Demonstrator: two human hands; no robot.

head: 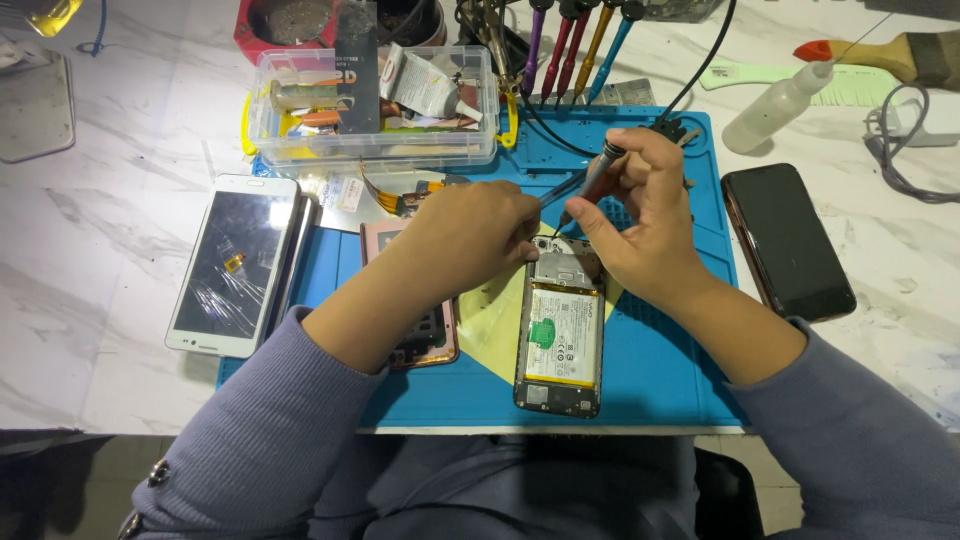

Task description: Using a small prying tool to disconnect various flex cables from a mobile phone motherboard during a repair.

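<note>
Opened black smartphone [560, 335], back cover off, battery and shield plate exposed, lying on blue silicone mat [660, 370] over yellow sheet. Right hand [640, 215], grip clenched around slim dark screwdriver [592, 182], tip at upper frame; left hand [470, 235] pinching phone's top edge. Battery in place. White marble counter [120, 330], cluttered: clear plastic parts box [375, 105], white phone [232, 265], black phone [787, 240].
</note>
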